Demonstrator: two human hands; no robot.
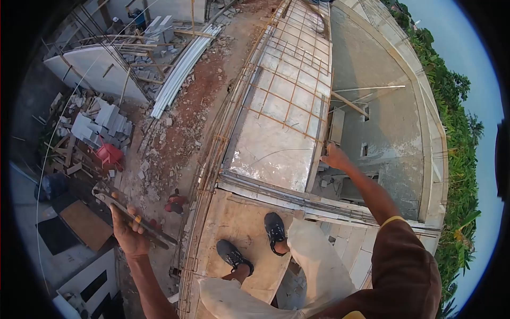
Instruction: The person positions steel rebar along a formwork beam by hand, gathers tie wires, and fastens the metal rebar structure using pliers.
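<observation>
My left hand (130,236) is raised at the lower left, its fingers wrapped round the handles of long metal pincers (155,232). The tool's jaws point up and left, and its handle ends stick out past my palm. My right hand (336,158) reaches forward to the right edge of the slab, beside the near corner of a rusty rebar mesh (287,109). Its fingers are curled, and whatever they hold is too small to make out. The mesh lies over a pale slab form (273,159). A thin wire curves across the bare near part.
I stand on a plywood board (241,212) high above the ground. Long rebar bundles (212,154) run along the left edge. A wooden prop (350,103) crosses the opening at right. Below are a person (175,203), a red wheelbarrow (110,155) and white metal lengths (183,72).
</observation>
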